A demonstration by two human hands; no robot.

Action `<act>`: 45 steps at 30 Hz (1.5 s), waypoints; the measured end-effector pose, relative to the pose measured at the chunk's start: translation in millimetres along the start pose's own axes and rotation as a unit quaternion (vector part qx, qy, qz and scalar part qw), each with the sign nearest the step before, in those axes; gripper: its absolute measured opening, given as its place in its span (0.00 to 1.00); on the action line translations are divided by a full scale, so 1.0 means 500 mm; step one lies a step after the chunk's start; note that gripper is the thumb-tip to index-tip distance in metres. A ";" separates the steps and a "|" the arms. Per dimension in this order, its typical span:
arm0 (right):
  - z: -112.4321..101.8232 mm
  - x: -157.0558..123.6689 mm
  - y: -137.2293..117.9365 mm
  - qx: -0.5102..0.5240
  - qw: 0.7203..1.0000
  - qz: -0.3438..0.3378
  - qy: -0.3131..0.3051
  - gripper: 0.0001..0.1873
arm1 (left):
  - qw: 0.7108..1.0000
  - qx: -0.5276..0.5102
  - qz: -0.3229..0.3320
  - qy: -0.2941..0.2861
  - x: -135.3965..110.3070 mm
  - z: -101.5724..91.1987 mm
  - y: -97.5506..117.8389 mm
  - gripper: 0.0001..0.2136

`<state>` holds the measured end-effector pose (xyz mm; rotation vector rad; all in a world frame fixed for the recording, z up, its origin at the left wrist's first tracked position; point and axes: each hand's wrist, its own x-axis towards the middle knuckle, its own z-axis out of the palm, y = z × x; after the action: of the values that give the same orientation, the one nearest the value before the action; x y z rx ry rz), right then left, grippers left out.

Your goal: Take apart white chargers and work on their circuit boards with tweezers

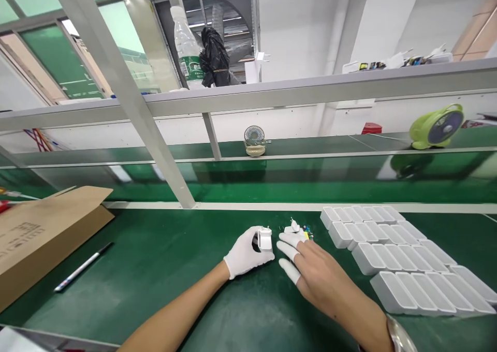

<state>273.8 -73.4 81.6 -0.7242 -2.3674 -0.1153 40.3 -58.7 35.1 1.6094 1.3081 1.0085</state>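
Note:
My left hand [250, 251], in a white glove, is closed around a small white plug adapter housing [265, 238], held a little above the green bench. My right hand [310, 264] wears white finger cots. Its fingers are stretched and spread, with the tips over a small circuit board [308, 232] with coloured components and a white plug piece [294, 226]. The fingertips partly cover the board, and the thumb is hidden, so contact is unclear.
Rows of white open plastic cases [388, 259] stand on the right. At left are a cardboard box [46, 238] and a pen [83, 267]. A metal post [155, 150] meets the bench's back edge. Behind stand a small fan [254, 140] and a green fan [437, 127].

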 end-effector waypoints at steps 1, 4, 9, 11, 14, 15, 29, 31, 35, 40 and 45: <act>0.001 0.015 0.009 0.004 1.000 -0.004 -0.002 0.10 | 0.998 -0.055 -0.007 -0.013 -0.005 -0.006 0.006 0.24; 0.025 0.042 0.026 0.031 0.999 -0.007 -0.009 0.20 | 0.961 -0.271 -0.056 -0.022 -0.019 -0.021 0.020 0.23; 0.104 0.038 0.018 0.066 0.998 -0.001 0.001 0.32 | 0.772 -0.613 -0.164 -0.036 -0.025 -0.021 0.037 0.17; 0.124 0.029 0.010 0.088 0.996 0.001 0.002 0.32 | 0.738 -0.648 -0.179 -0.051 -0.022 -0.017 0.040 0.18; 0.135 0.015 0.003 0.117 0.993 -0.005 -0.004 0.33 | 0.724 -0.654 -0.206 -0.076 -0.020 -0.011 0.038 0.22; 0.135 0.012 0.003 0.121 0.993 -0.006 -0.002 0.33 | 0.720 -0.655 -0.215 -0.079 -0.020 -0.009 0.036 0.23; 0.142 -0.005 0.012 0.138 0.990 0.004 -0.024 0.38 | 0.715 -0.655 -0.239 -0.054 -0.022 0.002 0.025 0.28; 0.143 -0.007 0.011 0.142 0.989 0.011 -0.033 0.38 | 0.716 -0.654 -0.239 -0.052 -0.023 0.002 0.026 0.28; 0.141 -0.008 0.008 0.147 0.988 0.023 -0.039 0.38 | 0.715 -0.656 -0.238 -0.048 -0.024 0.002 0.029 0.29; 0.138 -0.008 0.003 0.148 0.988 0.023 -0.041 0.37 | 0.715 -0.655 -0.240 -0.047 -0.024 0.002 0.037 0.29; 0.138 -0.006 0.008 0.127 0.992 0.007 -0.021 0.36 | 0.755 -0.620 -0.214 -0.022 -0.024 -0.007 0.031 0.25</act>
<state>238.8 -53.5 25.5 -0.6238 -2.3585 0.2062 40.4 -72.0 49.8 0.2742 0.5814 1.1202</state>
